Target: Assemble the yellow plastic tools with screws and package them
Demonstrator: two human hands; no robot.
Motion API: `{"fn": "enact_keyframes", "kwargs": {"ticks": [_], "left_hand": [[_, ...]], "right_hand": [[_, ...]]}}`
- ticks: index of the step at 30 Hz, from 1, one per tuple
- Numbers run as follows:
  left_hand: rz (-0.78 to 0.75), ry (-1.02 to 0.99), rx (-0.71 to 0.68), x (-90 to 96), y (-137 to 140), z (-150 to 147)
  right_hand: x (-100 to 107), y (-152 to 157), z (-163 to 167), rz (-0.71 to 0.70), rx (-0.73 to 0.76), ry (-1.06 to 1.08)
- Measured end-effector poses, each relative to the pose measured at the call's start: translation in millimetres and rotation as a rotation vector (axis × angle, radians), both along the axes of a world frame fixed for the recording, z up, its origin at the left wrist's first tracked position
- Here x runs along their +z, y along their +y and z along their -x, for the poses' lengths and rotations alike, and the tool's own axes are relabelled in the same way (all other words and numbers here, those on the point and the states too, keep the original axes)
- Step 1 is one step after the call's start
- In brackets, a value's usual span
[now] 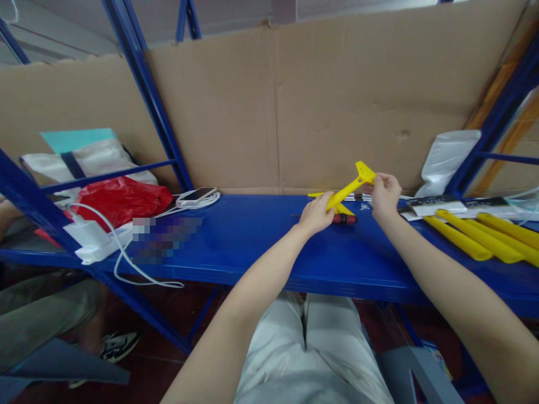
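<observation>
My left hand (316, 214) is wrapped round the handle of a yellow plastic scraper (348, 189), held tilted above the blue shelf. The flared, triangular head of the scraper points up and away. At that head's right corner, my right hand (385, 194) is closed with its fingertips pinched; anything small between them is hidden. Below the handle lies a red and black screwdriver (346, 219), partly covered by my left hand. Another yellow piece (344, 209) shows just behind the screwdriver.
Several yellow handles (461, 238) lie at the right beside white and black packets (438, 205). Cardboard (337, 106) backs the blue shelf (248, 241). Leftward are a phone (200, 194), a white power strip (103, 247) with cables, and a red bag (122, 199). Another person's leg (50, 314) shows lower left.
</observation>
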State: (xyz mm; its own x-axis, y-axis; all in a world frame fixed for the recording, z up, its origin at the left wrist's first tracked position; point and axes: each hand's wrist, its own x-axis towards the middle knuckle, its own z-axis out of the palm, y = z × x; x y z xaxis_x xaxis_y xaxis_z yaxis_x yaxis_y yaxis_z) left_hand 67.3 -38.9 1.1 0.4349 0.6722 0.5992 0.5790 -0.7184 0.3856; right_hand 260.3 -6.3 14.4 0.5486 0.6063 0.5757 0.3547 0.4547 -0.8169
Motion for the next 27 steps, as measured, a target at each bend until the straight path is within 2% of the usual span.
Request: {"fn": "enact_keyframes", "kwargs": {"ticks": [5, 10, 14, 22, 27], "left_hand": [[0.035, 0.041, 0.109, 3.2, 0.0, 2.5], [0.067, 0.064, 0.213, 9.6, -3.5, 4.1], [0.088, 0.091, 0.268, 13.2, -4.8, 6.1], [0.111, 0.128, 0.302, 13.6, -3.6, 7.7], [0.192, 0.180, 0.337, 9.8, 0.8, 10.4]], "right_hand": [[-2.2, -14.9, 15.9, -0.026, 0.051, -0.207], [-1.1, -34.3, 38.4, 0.061, 0.131, -0.476], [1.0, -43.2, 47.1, 0.110, 0.131, -0.605], [0.4, -41.9, 44.8, 0.181, 0.196, -0.775], [-2.6, -35.2, 42.4, 0.250, 0.233, -0.948]]}}
